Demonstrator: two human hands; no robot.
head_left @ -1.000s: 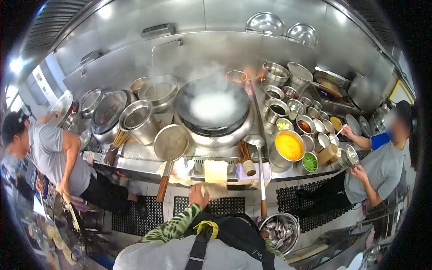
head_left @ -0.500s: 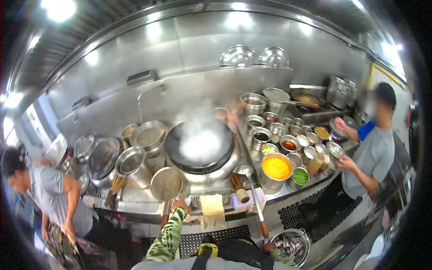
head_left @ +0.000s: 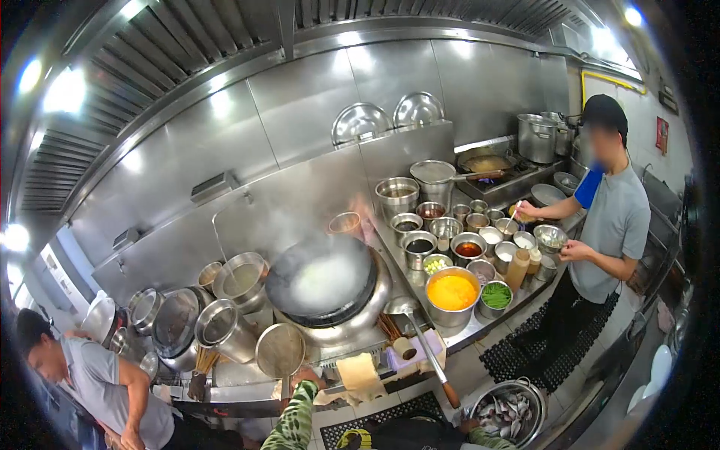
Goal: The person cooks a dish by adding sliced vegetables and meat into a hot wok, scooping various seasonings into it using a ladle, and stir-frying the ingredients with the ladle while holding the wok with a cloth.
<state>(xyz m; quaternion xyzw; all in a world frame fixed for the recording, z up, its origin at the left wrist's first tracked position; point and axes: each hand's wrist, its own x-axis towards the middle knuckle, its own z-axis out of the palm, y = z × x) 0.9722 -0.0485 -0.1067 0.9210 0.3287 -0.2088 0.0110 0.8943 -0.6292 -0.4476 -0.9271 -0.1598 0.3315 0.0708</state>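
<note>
My left hand [head_left: 307, 376] rests at the counter's front edge with fingers partly visible, close to the handle of a round strainer [head_left: 280, 349]. Low at the right, my right hand [head_left: 468, 427] is at the near rim of a metal basin [head_left: 541, 405] of small silvery fish [head_left: 510, 414]; its fingers seem closed on the rim, partly hidden. Before me a large black wok [head_left: 322, 281] steams heavily on the burner. A long ladle [head_left: 426, 341] with a wooden handle lies across the counter, its handle overhanging the front edge.
Pots of yellow liquid [head_left: 452, 291], chopped greens [head_left: 496, 295] and dark sauce [head_left: 419, 246] crowd the right counter. A folded cloth [head_left: 361, 375] lies at the front edge. One co-worker [head_left: 611, 202] holds a small bowl at the right; another person [head_left: 112, 382] bends at the left.
My view has turned and tilted, shifting the scene. My left hand stays at the counter edge and my right at the basin. The right co-worker's hand has lowered toward the pots.
</note>
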